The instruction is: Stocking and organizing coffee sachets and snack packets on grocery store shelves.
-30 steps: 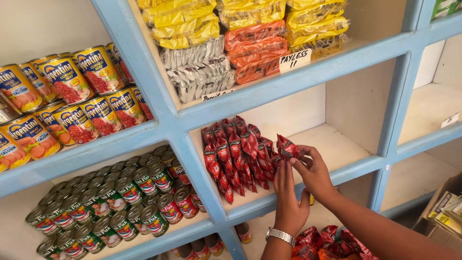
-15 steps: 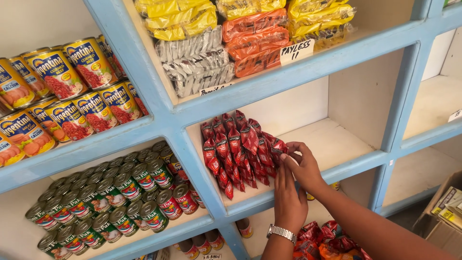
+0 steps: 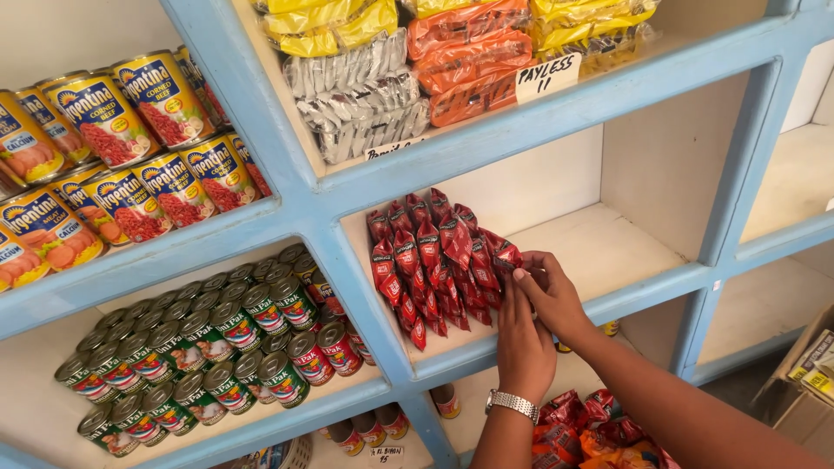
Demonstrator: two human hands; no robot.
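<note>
Hands pressed together flat, left hand (image 3: 524, 343) and right hand (image 3: 551, 295) touching red sachets (image 3: 434, 260) just left of them, on a blue-framed shelf (image 3: 625, 252), shop shelving all round.

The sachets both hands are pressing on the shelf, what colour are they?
Red sachets, with small green and white markings, seen in the head view.

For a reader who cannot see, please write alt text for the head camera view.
Two hands, the left hand with a wristwatch and the right hand, press against a row of red sachets on a light blue shelf. Stacked cans fill the compartments to the left.
</note>
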